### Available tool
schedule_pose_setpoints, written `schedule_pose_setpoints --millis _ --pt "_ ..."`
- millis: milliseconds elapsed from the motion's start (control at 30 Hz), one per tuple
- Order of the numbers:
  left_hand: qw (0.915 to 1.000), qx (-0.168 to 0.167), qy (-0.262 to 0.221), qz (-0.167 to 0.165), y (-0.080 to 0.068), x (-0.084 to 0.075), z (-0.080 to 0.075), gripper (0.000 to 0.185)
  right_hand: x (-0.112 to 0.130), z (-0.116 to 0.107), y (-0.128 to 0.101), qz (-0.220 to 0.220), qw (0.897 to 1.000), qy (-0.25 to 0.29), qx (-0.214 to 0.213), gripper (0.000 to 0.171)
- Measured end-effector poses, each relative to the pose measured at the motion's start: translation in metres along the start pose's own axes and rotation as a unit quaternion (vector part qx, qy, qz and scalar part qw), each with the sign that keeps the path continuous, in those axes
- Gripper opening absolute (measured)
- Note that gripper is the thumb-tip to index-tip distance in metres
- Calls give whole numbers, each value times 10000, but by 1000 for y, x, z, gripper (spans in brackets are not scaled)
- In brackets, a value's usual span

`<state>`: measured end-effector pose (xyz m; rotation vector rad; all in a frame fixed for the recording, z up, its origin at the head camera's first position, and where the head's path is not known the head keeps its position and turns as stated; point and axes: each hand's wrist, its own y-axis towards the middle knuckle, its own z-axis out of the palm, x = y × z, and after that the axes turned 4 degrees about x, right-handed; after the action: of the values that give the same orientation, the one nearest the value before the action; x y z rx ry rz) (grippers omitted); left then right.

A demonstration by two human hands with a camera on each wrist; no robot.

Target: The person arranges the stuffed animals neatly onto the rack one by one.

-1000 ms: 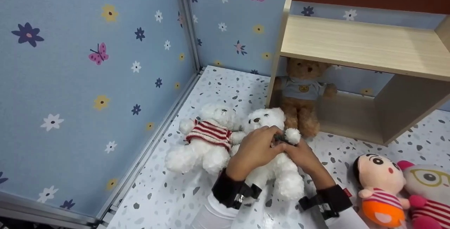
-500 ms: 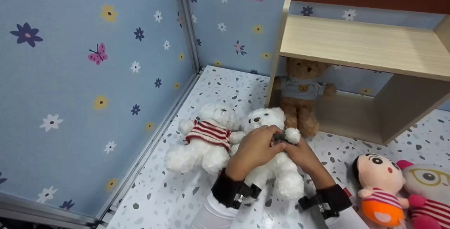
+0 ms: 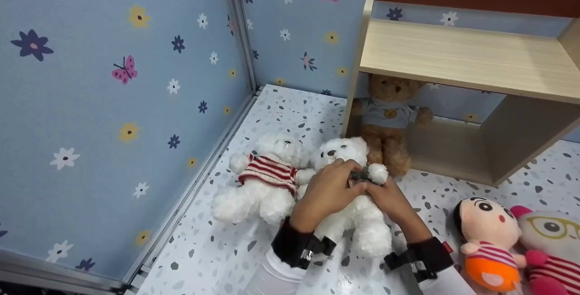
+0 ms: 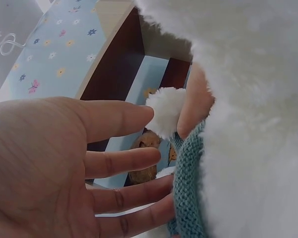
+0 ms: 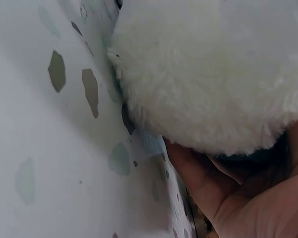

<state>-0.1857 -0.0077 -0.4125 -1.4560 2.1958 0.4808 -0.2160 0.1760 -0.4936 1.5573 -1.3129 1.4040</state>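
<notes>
White plush bear (image 3: 355,215), left hand (image 3: 328,191) spread against teal knit (image 4: 188,181), right hand (image 3: 390,200) close by, hold unclear

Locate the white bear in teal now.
In the head view, the bear in teal is lower centre, partly under the left hand, right of the red-striped bear.

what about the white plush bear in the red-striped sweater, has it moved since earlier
No: judged against the pale wooden shelf in the head view, the striped-sweater bear shows no shift.
</notes>
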Motion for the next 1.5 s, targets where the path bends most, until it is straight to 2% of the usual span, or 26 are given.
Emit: schedule_pose_setpoints --millis 267,600,933,1200,1500 --pt "9999 -107 -13 25 0 0 0 36 2 -5 -1 165 9993 -294 -171 38" --pt "9991 -48 -95 -420 0 0 -2 54 3 -9 1 143 9995 -184 -219 31" --pt "9985 -160 7 -525 1 2 0 39 5 -10 0 231 9991 -159 -311 30" --pt "9962 163 -22 -852 0 1 1 40 8 -13 0 298 9982 -198 -478 27" --pt "9948 306 62 -971 0 0 2 54 10 -16 1 385 9967 -197 -690 27"
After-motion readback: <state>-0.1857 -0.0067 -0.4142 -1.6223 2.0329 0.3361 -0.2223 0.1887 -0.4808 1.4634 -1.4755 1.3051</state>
